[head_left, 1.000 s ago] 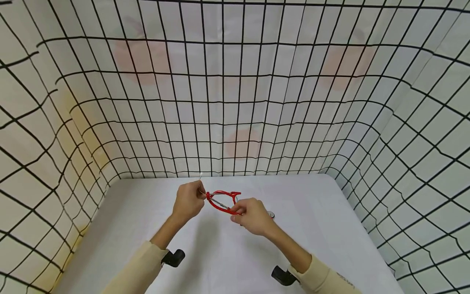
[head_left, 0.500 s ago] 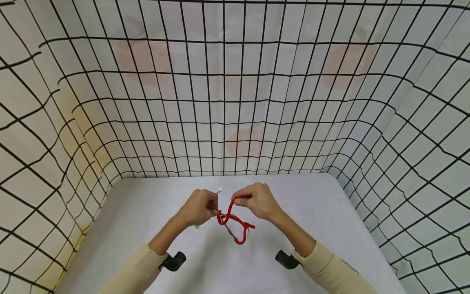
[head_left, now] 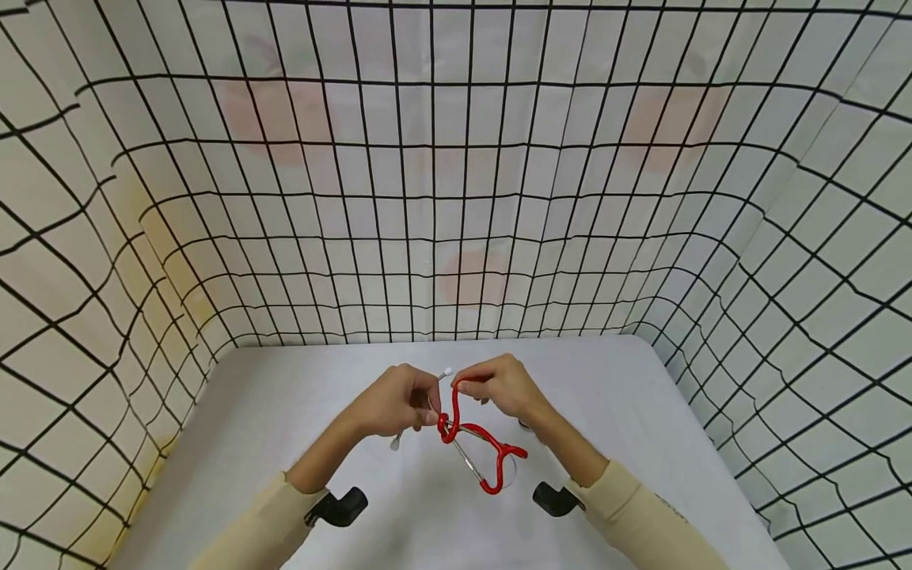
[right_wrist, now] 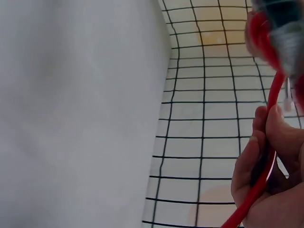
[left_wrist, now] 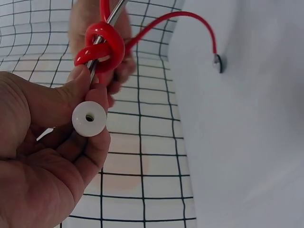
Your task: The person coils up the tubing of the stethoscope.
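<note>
A stethoscope with red tubing (head_left: 501, 457) hangs between both hands above the table. My left hand (head_left: 395, 402) pinches its metal ear tubes close to the eartips; one white eartip (left_wrist: 89, 118) faces the left wrist camera. Just beyond those fingertips, the red tubing loops in a knot (left_wrist: 111, 45) around the metal tube. My right hand (head_left: 504, 388) pinches a length of tubing (right_wrist: 273, 95) between thumb and fingers, raised above the knot. In the left wrist view the chestpiece (left_wrist: 218, 63) dangles at the tubing's end, over the white surface.
A white-covered table (head_left: 299, 459) lies below the hands. Black grid netting (head_left: 463, 198) encloses its back and both sides, with pale cloth behind. A black camera mount sits on each wrist.
My right hand has let go of the stethoscope's lower Y part and now pulls a strand of tubing upward. The Y part has swung down, and the left hand has shifted right.
</note>
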